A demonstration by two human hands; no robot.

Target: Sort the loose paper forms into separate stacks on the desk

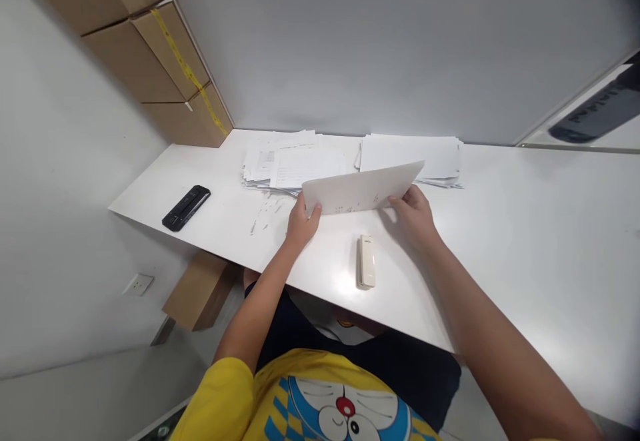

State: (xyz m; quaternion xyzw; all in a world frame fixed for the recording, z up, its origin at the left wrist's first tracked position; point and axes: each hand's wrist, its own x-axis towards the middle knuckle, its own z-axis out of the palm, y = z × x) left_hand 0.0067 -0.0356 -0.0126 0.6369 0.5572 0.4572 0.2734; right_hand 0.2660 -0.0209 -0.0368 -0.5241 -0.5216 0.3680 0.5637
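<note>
Between my two hands some white paper (357, 191) is held up on its long edge, tilted above the white desk. How many sheets it has I cannot tell. My left hand (304, 220) pinches its left end, thumb on the near face. At the lower right corner, my right hand (414, 211) grips it with thumb and fingers. A cream stapler (367, 261) lies on the desk nearer to me, touched by neither hand. Behind the held paper are a stack of printed sheets (305, 164) on the left and a stack of blank-looking sheets (410, 154) on the right.
A black phone-like device (186, 208) lies near the desk's (525, 241) left end. Cardboard boxes (165, 54) with yellow tape stand against the wall, and another box (200, 288) sits below the desk. A grey panel (390, 48) rises along the back edge.
</note>
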